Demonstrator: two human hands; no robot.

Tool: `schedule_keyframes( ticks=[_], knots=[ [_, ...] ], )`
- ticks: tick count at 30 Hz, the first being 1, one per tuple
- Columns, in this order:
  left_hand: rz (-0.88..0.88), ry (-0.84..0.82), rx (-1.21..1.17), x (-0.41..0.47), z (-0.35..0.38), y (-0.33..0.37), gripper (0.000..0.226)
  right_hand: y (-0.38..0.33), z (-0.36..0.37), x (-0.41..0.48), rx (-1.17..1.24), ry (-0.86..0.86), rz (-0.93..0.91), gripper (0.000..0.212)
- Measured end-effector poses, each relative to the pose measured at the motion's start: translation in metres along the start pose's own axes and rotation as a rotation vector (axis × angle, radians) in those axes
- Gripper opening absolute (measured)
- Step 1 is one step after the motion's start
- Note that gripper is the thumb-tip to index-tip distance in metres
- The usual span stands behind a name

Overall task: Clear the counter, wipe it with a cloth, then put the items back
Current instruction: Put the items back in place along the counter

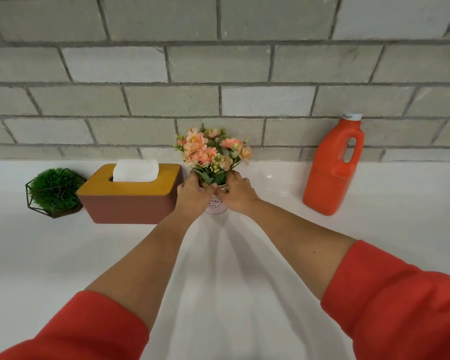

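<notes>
My left hand [192, 194] and right hand [238, 193] both grasping small white pot of peach artificial flowers [215, 205], standing on glossy white counter [270, 224] between brown tissue box with yellow lid [130, 201] and orange plastic jug [333, 170].

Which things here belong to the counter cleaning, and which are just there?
In the job: white counter; pale pot of peach flowers, gripped by left hand and right hand; brown tissue box with yellow lid; green ball plant in wire frame; orange plastic jug.
Just there: grey brick wall.

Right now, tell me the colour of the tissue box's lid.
Mustard yellow lid, over the reddish-brown tissue box; seen in the head view.
</notes>
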State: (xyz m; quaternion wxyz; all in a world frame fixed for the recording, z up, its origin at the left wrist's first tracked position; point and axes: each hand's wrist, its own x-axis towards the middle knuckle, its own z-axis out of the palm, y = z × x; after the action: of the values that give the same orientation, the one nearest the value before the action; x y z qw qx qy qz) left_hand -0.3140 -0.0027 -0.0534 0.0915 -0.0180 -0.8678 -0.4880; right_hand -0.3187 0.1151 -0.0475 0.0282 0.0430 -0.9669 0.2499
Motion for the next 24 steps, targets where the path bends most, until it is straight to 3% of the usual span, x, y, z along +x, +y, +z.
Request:
schedule_keyframes(
  ticks=[9,18,24],
  knots=[
    [-0.013,0.065,0.030,-0.001,0.003,-0.003,0.039,0.006,-0.004,-0.002,0.095,-0.003,-0.031,0.052],
    [-0.114,0.404,-0.025,-0.046,0.017,0.015,0.038,0.025,-0.029,-0.026,0.119,0.022,-0.013,0.051],
    [-0.108,0.277,-0.102,-0.084,0.063,0.035,0.031,0.056,-0.056,-0.057,0.098,-0.026,0.015,0.028]
  ],
)
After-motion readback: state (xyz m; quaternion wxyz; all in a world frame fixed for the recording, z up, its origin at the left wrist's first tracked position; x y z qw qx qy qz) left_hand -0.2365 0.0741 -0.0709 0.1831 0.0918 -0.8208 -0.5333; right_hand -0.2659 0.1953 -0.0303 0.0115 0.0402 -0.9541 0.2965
